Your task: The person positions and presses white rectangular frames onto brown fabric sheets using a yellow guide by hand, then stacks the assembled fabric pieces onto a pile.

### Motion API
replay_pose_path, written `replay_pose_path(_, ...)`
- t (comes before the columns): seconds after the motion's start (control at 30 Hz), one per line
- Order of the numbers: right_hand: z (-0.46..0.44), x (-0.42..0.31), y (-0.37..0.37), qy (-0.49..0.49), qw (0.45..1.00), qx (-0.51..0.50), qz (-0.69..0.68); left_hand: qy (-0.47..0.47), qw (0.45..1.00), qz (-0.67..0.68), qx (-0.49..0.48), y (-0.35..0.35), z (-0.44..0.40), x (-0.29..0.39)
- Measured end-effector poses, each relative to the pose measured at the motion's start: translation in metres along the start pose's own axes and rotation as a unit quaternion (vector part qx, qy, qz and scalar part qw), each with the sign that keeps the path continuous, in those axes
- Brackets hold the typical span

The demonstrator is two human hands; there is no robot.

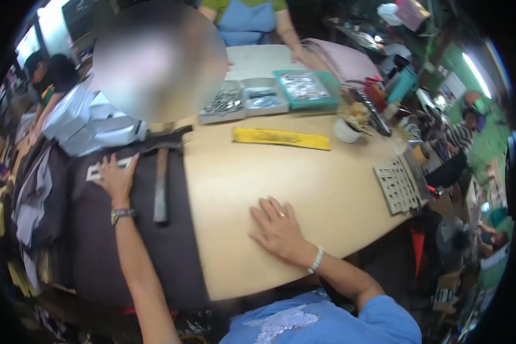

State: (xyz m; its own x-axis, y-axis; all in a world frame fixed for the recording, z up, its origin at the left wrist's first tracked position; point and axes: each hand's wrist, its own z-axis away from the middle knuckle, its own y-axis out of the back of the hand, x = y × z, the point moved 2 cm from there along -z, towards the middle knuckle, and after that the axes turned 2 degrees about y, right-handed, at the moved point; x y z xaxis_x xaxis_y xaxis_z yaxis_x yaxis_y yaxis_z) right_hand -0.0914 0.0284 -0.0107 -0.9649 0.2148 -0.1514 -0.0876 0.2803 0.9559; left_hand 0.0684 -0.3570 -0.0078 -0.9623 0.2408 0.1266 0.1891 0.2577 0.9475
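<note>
My left hand (116, 180) lies with its fingers spread over a small white rectangular piece with cut-out openings (124, 163), on a dark brown cloth (120, 258). The fingers partly cover the piece; I see no grip around it. Right of this hand, a long narrow tool (161, 189), brownish at the far end and grey metal at the near end, rests on the cloth. My right hand (281, 232) is palm down on the bare wooden tabletop (229, 229), fingers apart and holding nothing.
A yellow strip (281, 139) lies mid-table. Behind it stand a grey box of metal pieces (222, 103) and a teal tray (307, 90). A white pot (347, 131) and a slotted pale panel (397, 186) are at right. Light-blue bundles (92, 123) lie at left. Another person (246, 23) stands opposite.
</note>
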Motion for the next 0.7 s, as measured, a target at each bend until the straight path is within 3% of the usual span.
replay_pose_path(0.07, 0.058, 0.030, 0.016, -0.081, 0.996, -0.021, -0.019, 0.004, 1.000, 0.002, -0.015, -0.003, -0.003, -0.003)
replay_pose_path(0.13, 0.116, 0.053, 0.031, -0.196, 0.979, -0.012, 0.058, 0.008, 1.000, -0.002, -0.014, -0.011, -0.008, -0.006)
replay_pose_path(0.17, 0.147, 0.068, 0.036, -0.248, 0.966, 0.038, 0.056, 0.009, 1.000, -0.004, -0.022, -0.010, -0.009, -0.007)
replay_pose_path(0.33, 0.275, 0.137, 0.038, -0.520, 0.823, 0.194, 0.116, -0.061, 0.992, -0.090, -0.058, -0.029, -0.039, -0.027)
replay_pose_path(0.4, 0.317, 0.169, 0.024, -0.626, 0.754, 0.137, 0.143, -0.083, 0.973, -0.208, -0.049, -0.023, -0.042, -0.019)
replay_pose_path(0.47, 0.348, 0.189, 0.012, -0.666, 0.721, 0.100, 0.162, -0.092, 0.953, -0.289, -0.011, -0.008, -0.035, -0.008)
replay_pose_path(0.57, 0.381, 0.209, -0.014, -0.695, 0.701, 0.078, 0.137, -0.150, 0.978, -0.109, 0.091, -0.003, -0.028, 0.002)
replay_pose_path(0.7, 0.398, 0.219, -0.033, -0.705, 0.696, 0.100, 0.096, -0.252, 0.958, 0.066, 0.119, 0.052, 0.067, 0.053)
